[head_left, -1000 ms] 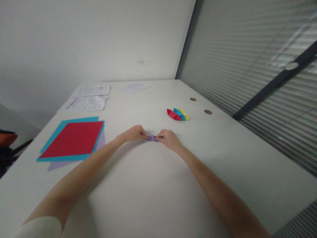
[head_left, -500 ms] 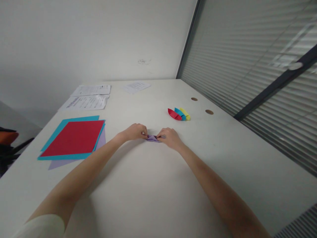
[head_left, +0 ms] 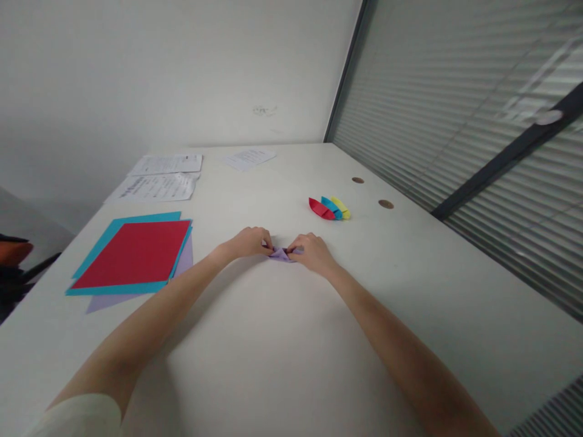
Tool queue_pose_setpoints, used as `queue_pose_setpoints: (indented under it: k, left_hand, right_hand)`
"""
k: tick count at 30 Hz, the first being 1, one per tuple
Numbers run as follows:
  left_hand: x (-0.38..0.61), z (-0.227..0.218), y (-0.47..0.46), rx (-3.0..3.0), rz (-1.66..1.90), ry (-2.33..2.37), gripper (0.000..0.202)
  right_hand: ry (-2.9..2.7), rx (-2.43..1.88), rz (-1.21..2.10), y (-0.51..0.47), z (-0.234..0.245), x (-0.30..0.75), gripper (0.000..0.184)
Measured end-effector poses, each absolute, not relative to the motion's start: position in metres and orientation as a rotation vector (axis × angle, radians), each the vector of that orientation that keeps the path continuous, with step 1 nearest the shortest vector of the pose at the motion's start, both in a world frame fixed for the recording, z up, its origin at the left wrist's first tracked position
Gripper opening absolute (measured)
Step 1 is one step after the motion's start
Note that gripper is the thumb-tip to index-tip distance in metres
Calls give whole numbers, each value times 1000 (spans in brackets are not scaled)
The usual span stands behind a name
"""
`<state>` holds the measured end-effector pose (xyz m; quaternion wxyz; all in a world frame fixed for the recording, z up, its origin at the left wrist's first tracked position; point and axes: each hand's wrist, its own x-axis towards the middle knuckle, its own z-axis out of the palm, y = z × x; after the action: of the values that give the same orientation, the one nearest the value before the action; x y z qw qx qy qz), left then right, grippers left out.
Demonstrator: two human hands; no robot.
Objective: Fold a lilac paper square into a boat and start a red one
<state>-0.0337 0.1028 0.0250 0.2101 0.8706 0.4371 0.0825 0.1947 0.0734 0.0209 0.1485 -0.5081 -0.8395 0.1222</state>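
Observation:
A small folded piece of purple paper (head_left: 281, 254) lies on the white table, between my two hands. My left hand (head_left: 250, 242) pinches its left end with thumb and fingers. On the other side, my right hand (head_left: 312, 252) grips the right end, fingers closed. A peaked fold shows in the middle of the paper, while both ends are partly hidden by my fingers. Beyond my right hand rest three folded paper pieces shaped like little boats: a red one (head_left: 321, 209), a blue one (head_left: 332, 207) and a yellow one (head_left: 341, 208).
Red, blue and purple paper sheets (head_left: 132, 252) are stacked on the left, beside my left forearm. Printed pages (head_left: 157, 186) lie behind them, another printed sheet (head_left: 249, 159) near the wall. Two round holes (head_left: 385, 204) pierce the tabletop near the blinds (head_left: 455, 109).
My hands keep hold of the purple paper in nearly the same place. The fingers have shifted slightly, and a little more of the peaked fold shows. The view has moved a touch.

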Motion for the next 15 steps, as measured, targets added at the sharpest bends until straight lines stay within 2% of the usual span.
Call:
queue_pose_setpoints:
  k: [7, 12, 15]
  left_hand:
    - [-35, 32, 97, 2390, 142, 1312, 14]
    - [-34, 33, 96, 2485, 255, 1040, 15]
    - [-34, 30, 96, 2482, 298, 1048, 14]
  right_hand:
    - [-2414, -1471, 334, 73, 16, 195, 10]
    - [-2427, -1282, 364, 70, 16, 194, 7]
    - [-2423, -1312, 360, 69, 17, 194, 7]
